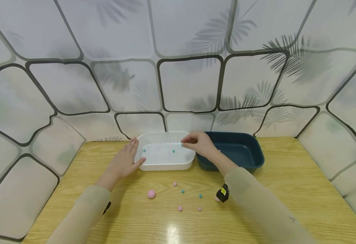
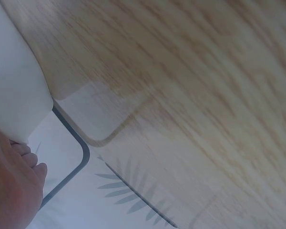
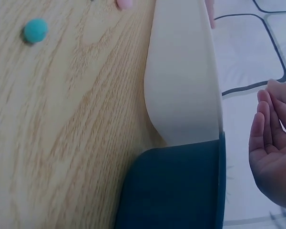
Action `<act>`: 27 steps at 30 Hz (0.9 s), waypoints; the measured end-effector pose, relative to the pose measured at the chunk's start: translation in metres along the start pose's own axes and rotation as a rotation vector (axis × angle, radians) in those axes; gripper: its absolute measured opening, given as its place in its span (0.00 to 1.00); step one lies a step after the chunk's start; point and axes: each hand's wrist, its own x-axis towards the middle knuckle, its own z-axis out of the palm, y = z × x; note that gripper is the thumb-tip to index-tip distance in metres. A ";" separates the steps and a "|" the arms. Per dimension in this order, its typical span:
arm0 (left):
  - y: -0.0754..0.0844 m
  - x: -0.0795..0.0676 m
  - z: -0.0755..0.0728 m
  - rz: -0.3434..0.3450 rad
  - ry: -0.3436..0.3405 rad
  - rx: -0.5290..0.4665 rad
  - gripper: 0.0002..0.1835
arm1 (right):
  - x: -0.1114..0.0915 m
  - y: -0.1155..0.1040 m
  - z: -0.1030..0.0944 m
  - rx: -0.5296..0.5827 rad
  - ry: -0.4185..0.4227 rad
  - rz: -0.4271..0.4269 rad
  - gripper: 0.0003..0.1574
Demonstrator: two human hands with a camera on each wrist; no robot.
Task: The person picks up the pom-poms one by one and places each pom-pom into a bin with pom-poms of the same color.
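Note:
My right hand point(image 1: 200, 144) pinches a small teal ball point(image 1: 182, 144) between thumb and fingertips, over the right part of the white tray point(image 1: 165, 167). In the right wrist view the same hand point(image 3: 276, 138) shows its fingertips together, the ball itself hidden. Two more teal balls, one at the left point(image 1: 144, 150) and one near the middle point(image 1: 173, 151), lie inside the white tray. Against that tray's left end rests my left hand point(image 1: 124, 161), fingers extended along the rim and thumb at the front corner.
A dark blue tray point(image 1: 258, 157) stands right beside the white one, under my right forearm. In front, the wooden table point(image 1: 129, 217) bears several pink balls, the largest point(image 1: 151, 194) at left, and two teal balls point(image 1: 182, 191). A patterned backdrop point(image 1: 190, 84) rises behind the trays.

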 end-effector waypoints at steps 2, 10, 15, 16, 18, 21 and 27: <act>0.000 -0.001 0.000 -0.001 0.004 -0.003 0.47 | -0.004 0.000 -0.002 0.010 -0.001 -0.001 0.13; -0.002 0.000 0.002 0.004 0.016 0.003 0.46 | -0.021 -0.003 -0.011 0.058 -0.001 -0.017 0.12; -0.003 0.000 0.003 0.005 0.015 0.002 0.47 | -0.033 -0.003 -0.013 0.082 -0.019 -0.041 0.10; -0.003 0.000 0.003 0.004 0.014 0.003 0.47 | -0.035 -0.002 -0.013 0.084 -0.024 -0.044 0.09; -0.002 0.000 0.003 0.004 0.014 0.001 0.47 | -0.039 -0.001 -0.012 0.087 -0.036 -0.055 0.09; -0.002 0.000 0.003 0.006 0.013 0.002 0.46 | -0.047 0.000 -0.011 0.081 -0.053 -0.067 0.08; -0.003 0.001 0.003 0.006 0.009 0.005 0.46 | -0.060 0.005 -0.008 0.048 -0.076 -0.110 0.09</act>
